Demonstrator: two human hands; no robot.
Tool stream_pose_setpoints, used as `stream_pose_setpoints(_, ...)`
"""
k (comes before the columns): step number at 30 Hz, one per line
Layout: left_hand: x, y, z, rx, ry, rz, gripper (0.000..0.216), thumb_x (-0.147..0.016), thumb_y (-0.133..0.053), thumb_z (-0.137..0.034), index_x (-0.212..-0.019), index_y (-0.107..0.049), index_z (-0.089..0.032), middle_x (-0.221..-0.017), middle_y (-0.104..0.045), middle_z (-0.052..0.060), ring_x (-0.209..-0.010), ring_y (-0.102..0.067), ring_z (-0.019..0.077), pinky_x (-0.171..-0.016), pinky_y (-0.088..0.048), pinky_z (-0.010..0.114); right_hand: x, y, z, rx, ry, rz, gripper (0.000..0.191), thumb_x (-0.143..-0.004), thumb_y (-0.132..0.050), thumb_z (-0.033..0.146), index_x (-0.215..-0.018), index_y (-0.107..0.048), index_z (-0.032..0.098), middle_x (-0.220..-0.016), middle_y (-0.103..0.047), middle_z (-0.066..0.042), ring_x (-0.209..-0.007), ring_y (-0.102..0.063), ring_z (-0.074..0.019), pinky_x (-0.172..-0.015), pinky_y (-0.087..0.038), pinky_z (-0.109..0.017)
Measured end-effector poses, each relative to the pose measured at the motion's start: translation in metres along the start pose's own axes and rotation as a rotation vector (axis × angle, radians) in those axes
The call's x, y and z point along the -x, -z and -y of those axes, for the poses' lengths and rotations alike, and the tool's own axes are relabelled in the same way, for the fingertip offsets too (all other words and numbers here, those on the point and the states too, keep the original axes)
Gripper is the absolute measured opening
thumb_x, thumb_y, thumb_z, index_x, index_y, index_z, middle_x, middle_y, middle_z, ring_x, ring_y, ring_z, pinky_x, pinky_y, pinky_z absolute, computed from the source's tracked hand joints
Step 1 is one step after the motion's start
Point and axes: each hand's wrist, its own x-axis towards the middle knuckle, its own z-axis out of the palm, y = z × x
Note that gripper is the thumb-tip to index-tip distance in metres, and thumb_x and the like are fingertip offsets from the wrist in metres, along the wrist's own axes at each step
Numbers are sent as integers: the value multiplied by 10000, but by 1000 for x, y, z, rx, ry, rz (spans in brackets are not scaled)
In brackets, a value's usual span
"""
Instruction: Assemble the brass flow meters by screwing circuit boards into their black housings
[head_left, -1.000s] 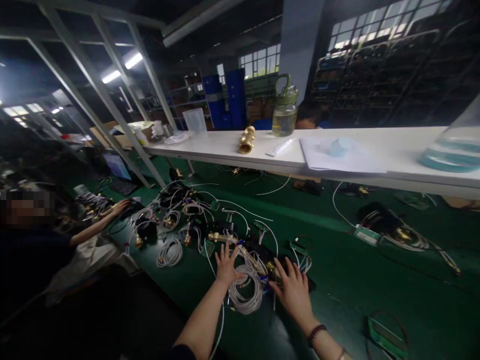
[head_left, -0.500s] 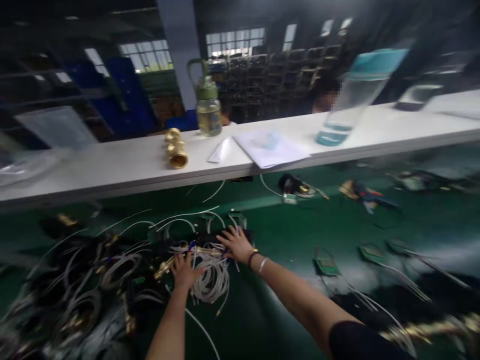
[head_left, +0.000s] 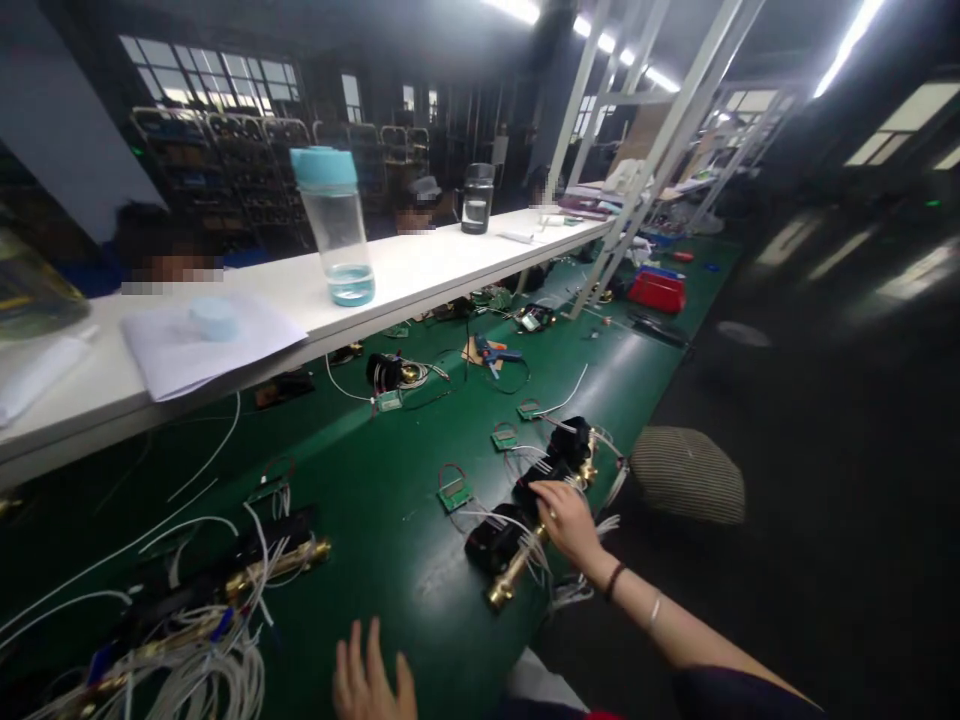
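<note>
My left hand (head_left: pixel 373 680) is at the bottom edge of the view with its fingers spread, over bare green table and holding nothing. My right hand (head_left: pixel 568 522) reaches over a row of black units with brass valve bodies, fingers stretched across the middle black unit (head_left: pixel 541 478); whether they touch it I cannot tell. Nearest to me is another black unit (head_left: pixel 495 538), with a brass valve body (head_left: pixel 510 585) beside it. A third black unit (head_left: pixel 571 440) sits behind. A small green circuit board (head_left: pixel 454 494) with wires lies left of them.
At left lie brass fittings (head_left: pixel 277 568) and coiled white cables (head_left: pixel 225 680). A white shelf (head_left: pixel 420 262) bearing a teal-lidded bottle (head_left: pixel 334 230) runs above the green table. A glue gun (head_left: pixel 496 352) lies further back. A striped stool (head_left: pixel 688 475) stands right of the table.
The view has swung to the right. Both hands have left the cable and brass bundle; my right hand is now over the black units, my left over bare table.
</note>
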Motion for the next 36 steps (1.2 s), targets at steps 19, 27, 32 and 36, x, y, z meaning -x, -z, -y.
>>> stream_pose_setpoints(19, -100, -96, -287, -102, -130, 744, 672, -855, -604, -332, -1431, -259, -346, -1454, -375, 83, -1276, -413, 308, -1067, -295, 589, -55, -4, -236, -140, -234, 426, 475, -913, -366, 365, -1347, -415, 176, -1078, -621, -139, -975, -624, -260, -866, -481, -389)
stream_pose_setpoints(27, -52, -31, -191, -210, -44, 729, 684, -799, -661, -283, -1389, -339, -403, -1437, -409, 16, -1260, -442, 276, -1044, -388, 444, -5, -20, -123, -165, -118, 438, 454, -925, -333, 366, -1283, -463, 119, -988, -584, -190, -907, -628, -329, -791, -487, -426)
stream_pose_setpoints(32, -13, 27, -100, -296, -92, 664, 585, -744, -636, -126, -1283, -527, -327, -1327, -531, 48, -1154, -548, 302, -935, -484, 441, 23, -37, -22, -142, -119, 425, 330, -900, -545, 356, -1177, -525, 176, -942, -609, -58, -803, -611, -191, -749, -516, -367)
stream_pose_setpoints(36, -1, 35, -18, -286, -82, 344, 344, -812, -593, -149, -1133, -625, -269, -1239, -595, 56, -1084, -584, 238, -900, -498, 383, 32, -60, 64, -139, -183, 462, 401, -803, -651, 480, -1061, -592, 179, -992, -631, -72, -802, -631, -185, -689, -544, -337)
